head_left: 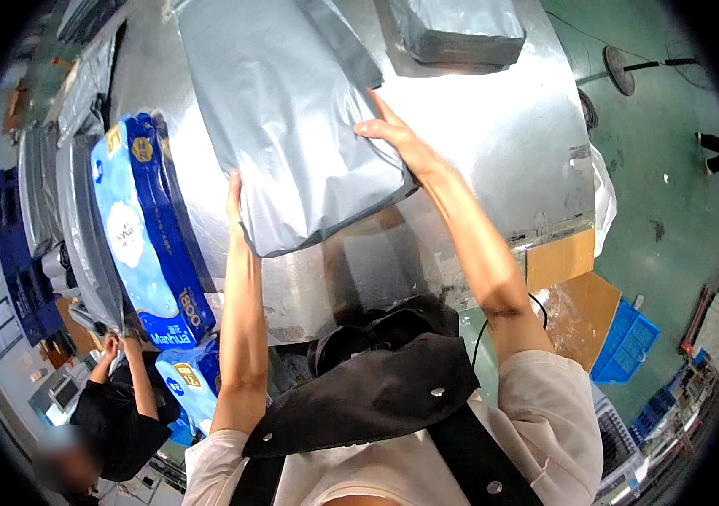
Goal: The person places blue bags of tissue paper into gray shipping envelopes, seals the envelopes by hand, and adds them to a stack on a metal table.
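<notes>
Green floor runs wide off to the right, and right here in front of us is the shiny metal table, the stage for it all. Down at the left, a co-worker in a dark top has both arms raised toward a long grey bundle.

Now the main act: a big grey plastic bag stretches over the middle of the table, creased on top, its near end squarely between the person's two hands. Just beside it on the left stands a blue-and-white pack; at the far side, apart from the bag, sits a smaller grey stack. A blue crate rests on the floor.

So how far along? The bag is laid out and in hand, I'd say, but not yet let go; its far end runs out of view, so closed or gaping, I can't call it.

Here's the right hand, grasping the bag's right side, thumb over the top. The left hand lies against the opposite edge, most fingers hidden; whether they're gripping or just steadying, I can't tell.
</notes>
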Demonstrator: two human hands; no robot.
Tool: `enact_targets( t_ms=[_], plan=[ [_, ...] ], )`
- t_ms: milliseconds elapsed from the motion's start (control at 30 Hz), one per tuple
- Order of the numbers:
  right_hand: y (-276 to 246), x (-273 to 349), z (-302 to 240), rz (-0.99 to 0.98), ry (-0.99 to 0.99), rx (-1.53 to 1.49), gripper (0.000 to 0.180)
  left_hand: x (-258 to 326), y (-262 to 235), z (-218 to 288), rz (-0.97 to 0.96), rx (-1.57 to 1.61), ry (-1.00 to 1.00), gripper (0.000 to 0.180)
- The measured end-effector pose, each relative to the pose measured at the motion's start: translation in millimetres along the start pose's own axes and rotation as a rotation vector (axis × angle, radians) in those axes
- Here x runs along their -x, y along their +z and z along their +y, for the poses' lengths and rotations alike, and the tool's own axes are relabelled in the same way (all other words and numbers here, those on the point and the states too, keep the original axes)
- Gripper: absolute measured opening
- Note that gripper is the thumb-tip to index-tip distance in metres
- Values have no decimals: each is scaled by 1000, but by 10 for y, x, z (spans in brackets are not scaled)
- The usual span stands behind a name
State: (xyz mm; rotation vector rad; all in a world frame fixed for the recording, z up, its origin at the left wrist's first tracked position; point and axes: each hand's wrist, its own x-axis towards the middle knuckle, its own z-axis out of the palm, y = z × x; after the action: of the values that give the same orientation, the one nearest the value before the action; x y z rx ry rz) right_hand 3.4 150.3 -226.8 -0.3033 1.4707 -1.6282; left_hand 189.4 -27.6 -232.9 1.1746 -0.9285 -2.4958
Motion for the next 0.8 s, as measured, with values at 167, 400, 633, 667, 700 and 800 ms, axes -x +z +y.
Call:
enact_targets(
  t_ms=[167, 400, 633, 667, 700, 800],
  plan=[
    [-373, 288, -708, -102, -346, -13, 83, 134, 771, 206, -84, -49, 66, 47],
    [-1412, 182, -1306, 159, -505, -6, 84, -634, 2085, 301, -375, -48, 55, 53],
    [-2572, -1036, -1088, 557, -148, -264, 45, -1986, 2850, -178, -86, -424, 144, 69],
    [-2979, -1102, -823, 598, -267, -289, 45, -2152, 2747, -443, -142, -538, 69, 67],
    [-3322, -1138, -650, 626, -382, -325, 46, -2276, 2663, -623, -190, -656, -4, 65],
    [-2731, -465, -769, 895, -354, -73, 57, -1702, 2095, -784, -303, -1120, 344, 56]
  ],
)
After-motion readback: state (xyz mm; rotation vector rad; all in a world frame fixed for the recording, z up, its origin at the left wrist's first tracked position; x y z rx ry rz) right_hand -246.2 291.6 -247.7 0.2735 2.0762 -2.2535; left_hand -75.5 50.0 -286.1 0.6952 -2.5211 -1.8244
